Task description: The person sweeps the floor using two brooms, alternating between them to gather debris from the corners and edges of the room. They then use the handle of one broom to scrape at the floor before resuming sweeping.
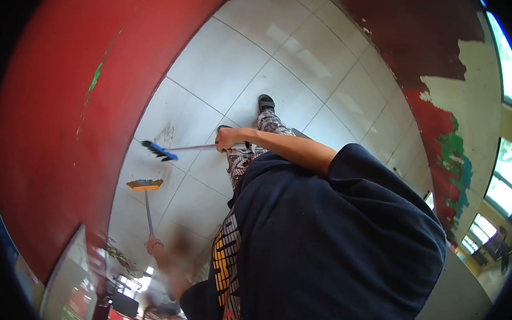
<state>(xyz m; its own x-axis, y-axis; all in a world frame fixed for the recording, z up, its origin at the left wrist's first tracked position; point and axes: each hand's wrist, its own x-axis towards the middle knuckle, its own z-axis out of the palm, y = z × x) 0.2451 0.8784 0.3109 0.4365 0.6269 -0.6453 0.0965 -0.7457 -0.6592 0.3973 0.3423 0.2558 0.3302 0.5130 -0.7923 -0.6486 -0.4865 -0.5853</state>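
Note:
My right hand (227,139) is closed around the handle of a broom with a blue head (162,150). Its dark bristles are near the floor by the red wall. At the lower left, what appears to be my left hand (154,245) comes from a dark sleeve, with the forearm smeared by blur. Its fingers are wrapped round the handle of a second broom, whose head is orange (145,186) with greyish bristles. The two broom heads lie apart on the left side of the tiled floor (215,52).
A red wall (89,70) runs along the left. Opposite, another wall (435,35) has peeling paint, with windows (503,187) beyond. My sandalled foot (266,102) is on the tiles. A brownish blurred patch (180,242) near the left forearm cannot be made out.

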